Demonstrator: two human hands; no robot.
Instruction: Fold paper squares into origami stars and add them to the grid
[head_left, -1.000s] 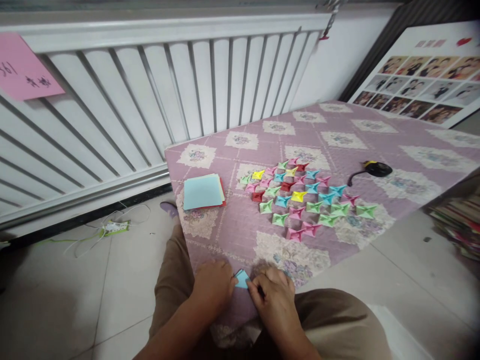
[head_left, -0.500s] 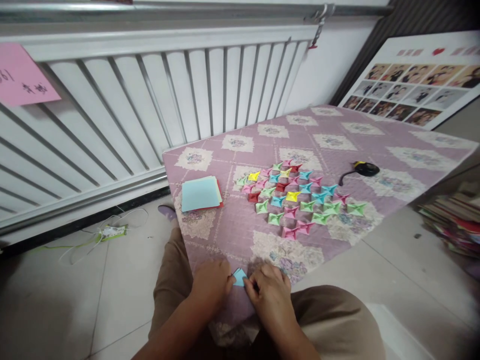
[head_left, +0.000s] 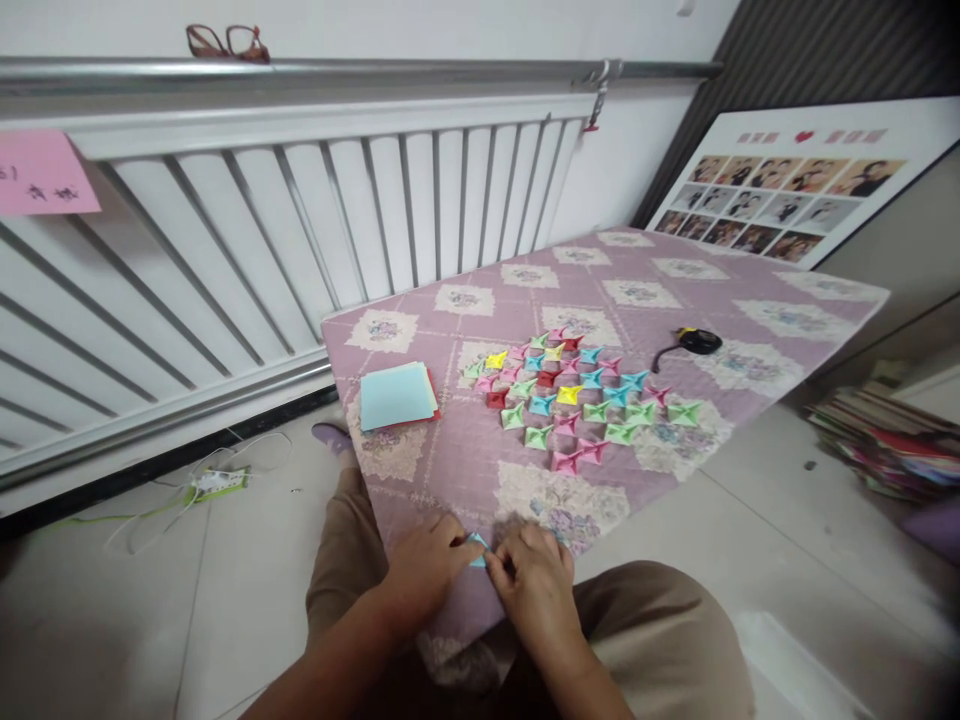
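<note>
A small folded piece of light blue paper (head_left: 478,551) lies on the tablecloth at the near corner of the table, between my two hands. My left hand (head_left: 429,558) is closed at its left side, with the thumb and fingertips on the paper. From the right, my right hand (head_left: 534,572) pinches the paper's other edge, its fingers curled. The fingers cover part of the paper. Beyond my hands, several folded paper pieces (head_left: 568,395) in green, pink, blue, yellow and red stand in rows. A stack of square paper sheets (head_left: 397,396), light blue on top, lies to the left.
A lilac patterned tablecloth (head_left: 457,470) covers the table. A black object with a short cord (head_left: 699,342) lies at the right. Behind are a white radiator (head_left: 382,205) and a photo board (head_left: 780,190). A power strip (head_left: 217,484) sits on the floor at left.
The camera view has tilted up, bringing glasses on the pipe into sight. My left thumb and fingers have shifted over the blue paper, covering more of it. The right hand keeps its hold.
</note>
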